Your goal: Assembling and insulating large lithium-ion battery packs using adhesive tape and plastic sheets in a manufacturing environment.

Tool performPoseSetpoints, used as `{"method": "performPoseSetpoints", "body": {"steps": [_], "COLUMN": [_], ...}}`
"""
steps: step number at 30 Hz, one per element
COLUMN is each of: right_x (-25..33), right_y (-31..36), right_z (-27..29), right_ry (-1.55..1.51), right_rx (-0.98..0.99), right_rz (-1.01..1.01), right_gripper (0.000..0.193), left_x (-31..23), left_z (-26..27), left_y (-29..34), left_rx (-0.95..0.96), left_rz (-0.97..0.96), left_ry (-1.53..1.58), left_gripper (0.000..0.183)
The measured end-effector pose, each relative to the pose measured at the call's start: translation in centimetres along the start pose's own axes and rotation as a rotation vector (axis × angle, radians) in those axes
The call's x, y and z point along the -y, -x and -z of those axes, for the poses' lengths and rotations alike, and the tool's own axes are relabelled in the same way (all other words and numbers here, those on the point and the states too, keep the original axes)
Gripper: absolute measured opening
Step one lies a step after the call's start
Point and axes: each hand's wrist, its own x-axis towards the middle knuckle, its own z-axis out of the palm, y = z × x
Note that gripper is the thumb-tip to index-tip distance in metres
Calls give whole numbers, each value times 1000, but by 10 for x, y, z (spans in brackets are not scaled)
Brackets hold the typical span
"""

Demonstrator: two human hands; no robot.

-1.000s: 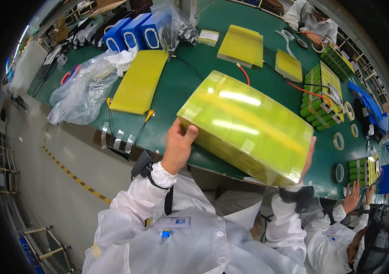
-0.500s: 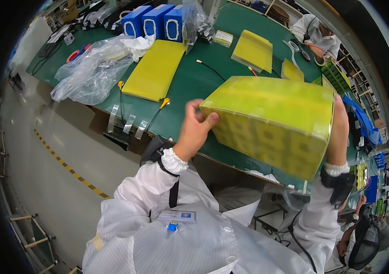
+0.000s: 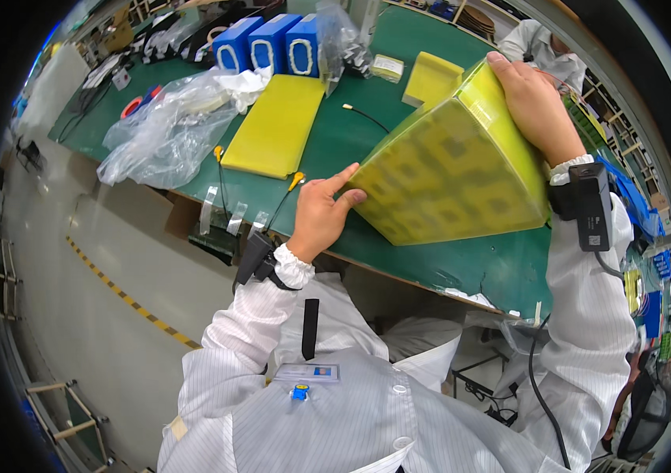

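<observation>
Tilted above the table's front edge is a large block-shaped battery pack [image 3: 446,169] covered in translucent yellow boards, with dark squarish patterns showing through its broad side. My left hand [image 3: 323,211] pinches its left corner between thumb and fingers. On the upper right, my right hand [image 3: 531,102] is wrapped over the pack's end, fingers along the top edge; part of its grip is hidden behind the pack. A flat stack of yellow boards [image 3: 276,126] lies left of the pack. Behind the pack, more yellow board [image 3: 432,75] is partly covered from view.
Three blue packs [image 3: 271,43] stand at the back of the green table [image 3: 335,150]. Crumpled clear plastic [image 3: 170,130] lies at the left. Wires with yellow ends [image 3: 297,180] hang near the front edge, beside tape strips [image 3: 234,218]. Another person [image 3: 544,47] sits across the table.
The pack has turned and tipped, its right end rising so the patterned side faces me more. My right hand has moved up with it; my left hand stays at the left corner.
</observation>
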Motion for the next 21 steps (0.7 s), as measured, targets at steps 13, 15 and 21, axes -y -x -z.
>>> {"method": "performPoseSetpoints", "body": {"steps": [13, 15, 21], "right_x": [34, 24, -28], "right_y": [5, 27, 153], "right_z": [1, 9, -44], "right_ry": [-187, -303, -980], "right_rx": [93, -60, -624], "right_rz": [94, 137, 2], "right_gripper": [47, 45, 42], "left_x": [3, -7, -26], "left_z": [0, 6, 10], "left_y": [37, 39, 32], "left_rx": [-20, 15, 17], "left_rz": [-60, 12, 38], "left_ry": [-210, -139, 136], "left_gripper": [45, 52, 63]}}
